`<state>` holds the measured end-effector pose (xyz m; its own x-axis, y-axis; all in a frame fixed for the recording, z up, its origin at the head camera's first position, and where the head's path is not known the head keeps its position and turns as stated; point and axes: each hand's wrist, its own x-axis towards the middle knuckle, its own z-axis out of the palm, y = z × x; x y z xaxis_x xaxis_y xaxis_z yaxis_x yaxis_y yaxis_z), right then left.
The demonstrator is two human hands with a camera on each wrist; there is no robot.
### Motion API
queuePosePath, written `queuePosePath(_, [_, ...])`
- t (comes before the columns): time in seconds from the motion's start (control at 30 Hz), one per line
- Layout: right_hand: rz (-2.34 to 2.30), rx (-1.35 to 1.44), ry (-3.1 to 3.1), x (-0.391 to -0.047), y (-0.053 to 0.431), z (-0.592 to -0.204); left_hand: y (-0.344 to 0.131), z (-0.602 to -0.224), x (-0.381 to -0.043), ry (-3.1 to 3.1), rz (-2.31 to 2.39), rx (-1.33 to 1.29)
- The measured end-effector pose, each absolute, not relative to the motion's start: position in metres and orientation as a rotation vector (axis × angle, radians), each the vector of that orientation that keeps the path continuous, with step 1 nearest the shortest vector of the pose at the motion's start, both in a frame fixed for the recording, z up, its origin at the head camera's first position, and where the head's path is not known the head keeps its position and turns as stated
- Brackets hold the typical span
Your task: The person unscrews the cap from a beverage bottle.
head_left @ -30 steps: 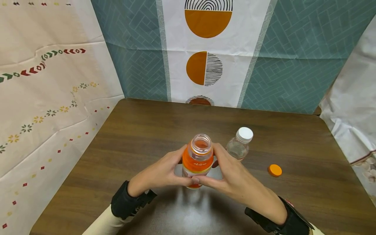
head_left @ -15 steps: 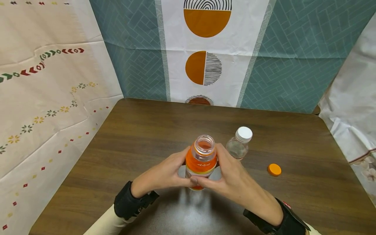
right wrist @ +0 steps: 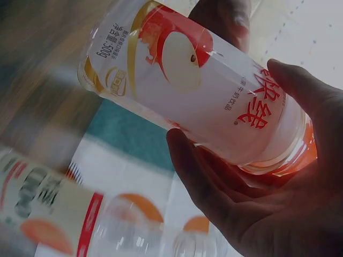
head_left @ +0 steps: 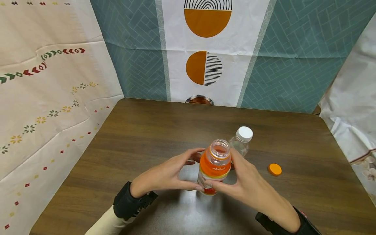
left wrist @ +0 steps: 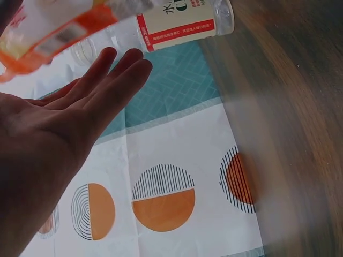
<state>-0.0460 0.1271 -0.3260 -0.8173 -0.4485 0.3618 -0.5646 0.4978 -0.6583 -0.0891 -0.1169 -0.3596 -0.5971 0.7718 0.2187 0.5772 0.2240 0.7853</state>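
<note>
My right hand (head_left: pixel 246 179) holds an uncapped, clear plastic drink bottle (head_left: pixel 215 168) with an orange band and a label. Its thumb and fingers curl round the bottle's right side in the head view. An apple picture and red lettering show on the label (right wrist: pixel 187 80) in the right wrist view. To the left of the bottle is my left hand (head_left: pixel 165 174), fingers spread and loosely bent. Its thumb tip lies right at the bottle's lower left side, while a gap shows between palm and bottle. In the left wrist view those fingers (left wrist: pixel 102 91) extend freely.
Behind the right hand stands a clear bottle with a white cap (head_left: pixel 244 134); its cream label (left wrist: pixel 179 27) shows in the left wrist view. An orange cap (head_left: pixel 274 169) lies farther right on the brown wooden table (head_left: pixel 152 124). Patterned cloths (head_left: pixel 141 65) hang around the table.
Both hands were around the orange-banded bottle. The bottle has moved right with the right hand, now partly covering the white-capped bottle from view, and the left hand has loosened away from it.
</note>
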Motion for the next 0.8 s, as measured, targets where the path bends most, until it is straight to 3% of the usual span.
queuePosePath(0.43, [0.928,0.593,-2.698,-0.023,0.188,-0.332,-0.124,-0.362,-0.093,2.295,1.305,1.194])
queuePosePath(0.8, [0.803,0.494,-2.593,-0.028,0.239,-0.323,-0.124,-0.362,-0.096,2.318,1.317,1.172])
